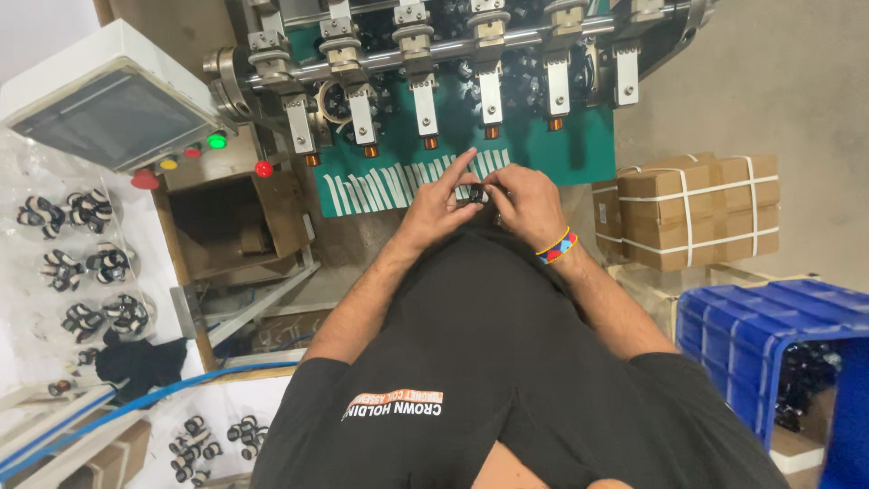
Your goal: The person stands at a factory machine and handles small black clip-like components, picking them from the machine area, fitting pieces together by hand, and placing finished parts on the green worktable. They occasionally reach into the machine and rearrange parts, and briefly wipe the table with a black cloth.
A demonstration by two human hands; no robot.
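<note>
Item: small dark part point(474, 192), pinched between both my hands directly below the green machine panel point(579, 149), my landmark throughout. Open room: a narrow gap separates my hands from the panel's lower edge; the strip of white slats point(380, 188) on the panel lies just above and left of my fingers, and the row of metal spindle heads point(425, 100) hangs higher up across the panel. Left hand point(439, 201): forearm angled up from lower left, index finger stretched toward the panel, thumb and remaining fingers closed on the part's left side. Right hand point(525, 204): forearm coming in from lower right, coloured wristband point(557, 246) at the wrist, fingers curled over and clamped on the part's right side. Both grips meet on the part, close against my black shirt point(489, 362). Surroundings: open cardboard box point(237, 226) left of the panel; control box with screen point(113, 113) and coloured buttons point(217, 140) farther left; strapped cardboard cartons point(697, 208) right of the panel; blue plastic crate point(769, 335) below those; bagged dark coils point(86, 263) far left, well apart from my hands.
</note>
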